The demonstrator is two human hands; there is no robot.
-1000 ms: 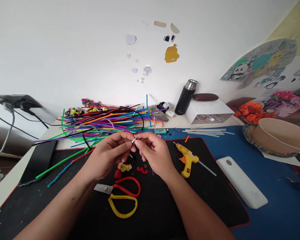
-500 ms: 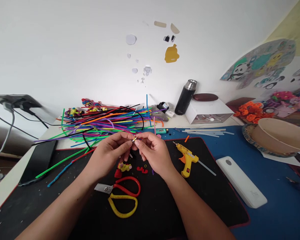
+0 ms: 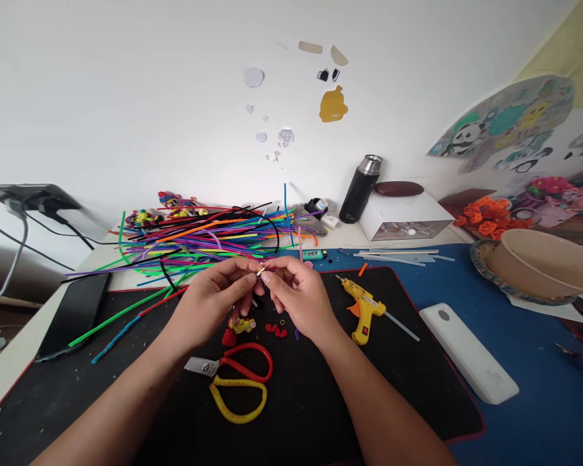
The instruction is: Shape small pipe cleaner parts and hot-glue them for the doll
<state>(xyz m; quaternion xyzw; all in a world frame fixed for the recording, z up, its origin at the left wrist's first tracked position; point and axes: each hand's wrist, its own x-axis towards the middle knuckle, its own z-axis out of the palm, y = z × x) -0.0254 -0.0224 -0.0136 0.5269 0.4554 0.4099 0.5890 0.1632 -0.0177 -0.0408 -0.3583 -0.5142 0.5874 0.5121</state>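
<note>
My left hand [image 3: 214, 294] and my right hand [image 3: 301, 294] meet over the black mat [image 3: 315, 401], thumbs and forefingers pinched around a tiny yellow and whitish piece [image 3: 261, 272]. Its details are too small to make out. Below my fingers lie a small yellow and red fuzzy figure [image 3: 241, 325] and a curled red piece [image 3: 276, 330]. Scissors [image 3: 240, 382] with one red and one yellow handle rest on the mat nearer to me. To the right of my right hand is a yellow glue gun [image 3: 364, 310] with a clear stick in its back.
Colourful pipe cleaners [image 3: 214, 236] are heaped behind my hands. A phone [image 3: 75, 314] lies at the left, a white power bank [image 3: 469, 353] at the right. Farther back stand a black flask [image 3: 362, 191], a white box [image 3: 408, 217] and a bowl [image 3: 548, 262]. Glue sticks [image 3: 398, 255] lie behind the mat.
</note>
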